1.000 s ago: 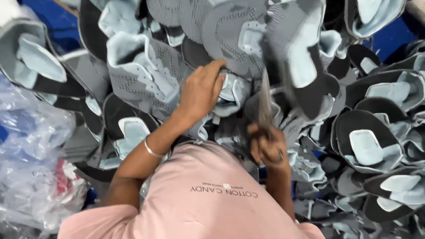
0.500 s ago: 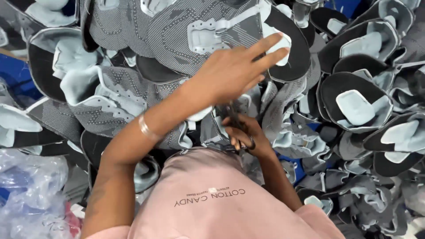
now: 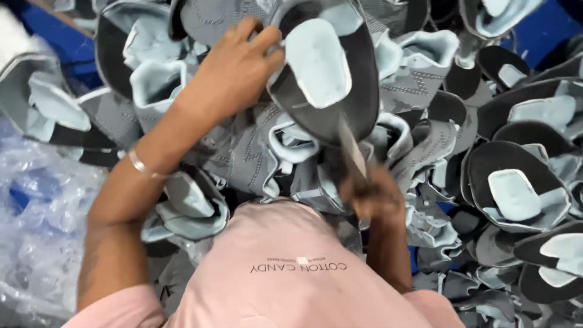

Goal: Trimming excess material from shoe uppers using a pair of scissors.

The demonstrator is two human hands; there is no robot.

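Head view: shoe upper [image 3: 328, 73] in left hand [image 3: 234, 67] grip, above right hand [image 3: 373, 194].

Blue surface [image 3: 57, 45] beneath – crumpled clear plastic bags [image 3: 36, 231] at the left – soft even light

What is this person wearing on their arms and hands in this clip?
Both forearms are bare, no gloves. The left hand has a thin silver bangle round the wrist. The right hand shows no band that I can make out. Short pink sleeves of a T-shirt end above the elbows.
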